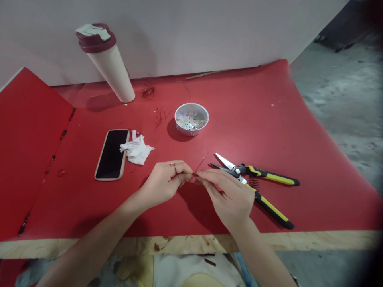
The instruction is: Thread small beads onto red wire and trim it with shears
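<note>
Fingertips pinched, my left hand (165,179) and my right hand (229,195) meet over the red table top. A thin red wire (202,162) rises stiffly from between them, slanting up to the right. Something small and dark red shows where the fingertips come together; its shape is too small to tell. Beyond the hands stands a small white perforated bowl (191,129) with pale, colourful beads (190,118) inside. Yellow-and-black shears (237,171) lie with their blades apart beside my right hand, which partly covers them.
A phone (111,155) lies at the left, with a crumpled white tissue (138,150) against it. A white tumbler (112,67) with a maroon lid stands at the back. Tangled red wire scraps (148,91) lie near it. A wooden edge (215,243) borders the table's front.
</note>
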Tool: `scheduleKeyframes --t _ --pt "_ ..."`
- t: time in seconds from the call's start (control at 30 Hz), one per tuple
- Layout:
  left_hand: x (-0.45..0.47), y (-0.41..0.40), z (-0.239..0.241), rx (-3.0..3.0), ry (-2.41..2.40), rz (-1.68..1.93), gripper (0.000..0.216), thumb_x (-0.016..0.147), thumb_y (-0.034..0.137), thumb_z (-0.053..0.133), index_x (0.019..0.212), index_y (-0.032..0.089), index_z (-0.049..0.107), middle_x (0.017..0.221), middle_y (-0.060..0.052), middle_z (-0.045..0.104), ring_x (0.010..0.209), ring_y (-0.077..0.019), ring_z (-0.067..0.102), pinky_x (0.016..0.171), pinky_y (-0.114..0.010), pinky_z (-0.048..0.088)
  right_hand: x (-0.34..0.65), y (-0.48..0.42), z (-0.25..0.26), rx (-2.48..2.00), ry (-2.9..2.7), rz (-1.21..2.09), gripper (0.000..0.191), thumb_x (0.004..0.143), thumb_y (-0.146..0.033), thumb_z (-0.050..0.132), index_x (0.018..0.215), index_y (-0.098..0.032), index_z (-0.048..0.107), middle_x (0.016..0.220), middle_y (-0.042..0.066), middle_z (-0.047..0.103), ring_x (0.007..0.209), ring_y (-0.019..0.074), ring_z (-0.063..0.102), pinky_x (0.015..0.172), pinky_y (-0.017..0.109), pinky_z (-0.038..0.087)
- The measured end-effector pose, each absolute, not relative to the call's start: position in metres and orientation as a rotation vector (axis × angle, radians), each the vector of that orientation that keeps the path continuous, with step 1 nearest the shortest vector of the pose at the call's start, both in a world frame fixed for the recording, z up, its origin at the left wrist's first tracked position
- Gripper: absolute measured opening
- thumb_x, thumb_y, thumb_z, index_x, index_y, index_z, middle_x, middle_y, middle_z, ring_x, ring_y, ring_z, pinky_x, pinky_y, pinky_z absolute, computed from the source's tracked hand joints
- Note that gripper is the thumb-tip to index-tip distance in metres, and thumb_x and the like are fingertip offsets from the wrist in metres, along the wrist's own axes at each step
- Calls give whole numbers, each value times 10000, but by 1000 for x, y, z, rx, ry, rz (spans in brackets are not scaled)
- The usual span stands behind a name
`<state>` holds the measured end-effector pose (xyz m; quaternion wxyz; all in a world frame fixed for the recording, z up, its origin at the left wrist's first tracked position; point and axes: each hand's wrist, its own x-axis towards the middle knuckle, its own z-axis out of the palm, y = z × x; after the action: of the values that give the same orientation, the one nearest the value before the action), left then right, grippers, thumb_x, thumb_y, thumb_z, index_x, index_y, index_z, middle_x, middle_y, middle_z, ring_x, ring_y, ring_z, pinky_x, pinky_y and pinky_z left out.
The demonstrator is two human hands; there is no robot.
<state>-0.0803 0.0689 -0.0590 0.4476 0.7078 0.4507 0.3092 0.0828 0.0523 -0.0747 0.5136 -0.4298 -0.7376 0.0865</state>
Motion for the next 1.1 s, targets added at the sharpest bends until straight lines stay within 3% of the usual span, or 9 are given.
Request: scheduleKeyframes --t 0.3,1.1 --pt "-78 64 -60 1737 1151 748 183 823 78 447 690 160 541 625 35 499 556 -65 462 552 -178 381 81 53 -79 -1049 -1832 -52 157 731 -43 639 741 -200 638 656 12 715 582 129 678 604 179 565" --pt "-81 66 -66 1857 1163 758 174 838 95 443 716 165 546 650 39 517 589 -58 470 580 -170 359 82 51 -79 -1165 -1756 356 144 750 -46 628 740 -190 633 659 12 693 614 135 651 578 218 536"
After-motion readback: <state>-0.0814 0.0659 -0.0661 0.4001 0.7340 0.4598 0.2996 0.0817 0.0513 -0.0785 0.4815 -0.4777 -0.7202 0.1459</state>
